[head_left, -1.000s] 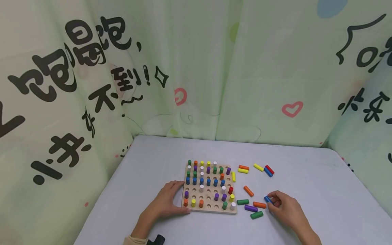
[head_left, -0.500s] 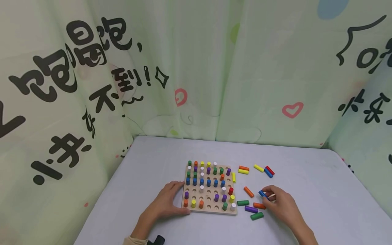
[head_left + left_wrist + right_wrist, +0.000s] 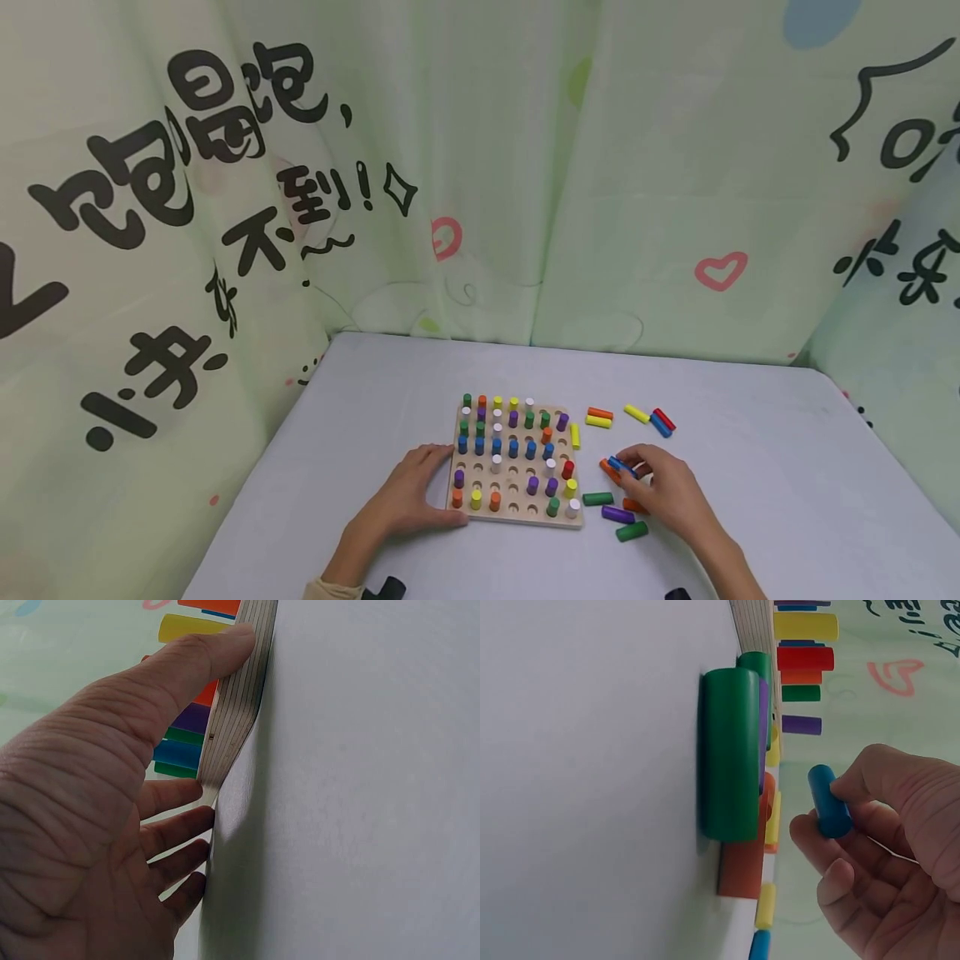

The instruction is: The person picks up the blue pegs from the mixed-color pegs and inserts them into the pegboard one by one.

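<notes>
A wooden pegboard (image 3: 525, 520) with round holes lies on the table, its holes partly filled with coloured pegs. My left hand (image 3: 408, 496) rests at the board's near left corner. Its thumb (image 3: 214, 656) touches the layered wooden edge, and the other fingers extend along the side. To the right of the board, my right hand (image 3: 669, 487) pinches a blue peg (image 3: 829, 802) between thumb and fingers. That peg is held above the table and overlaps an orange peg (image 3: 606, 468) in the head view. A blue row (image 3: 513, 450) of pegs crosses the board.
Loose pegs lie right of the board: a green peg (image 3: 597, 499), a purple peg (image 3: 617, 515), another green peg (image 3: 731, 754) and an orange one (image 3: 741, 870) partly behind it. Farther back are several more, including a red peg (image 3: 664, 418). A printed curtain (image 3: 630, 167) surrounds the table.
My right hand has carried the blue peg left and away from me, toward the board, passing over the loose pegs. The left hand stays at the board's corner.
</notes>
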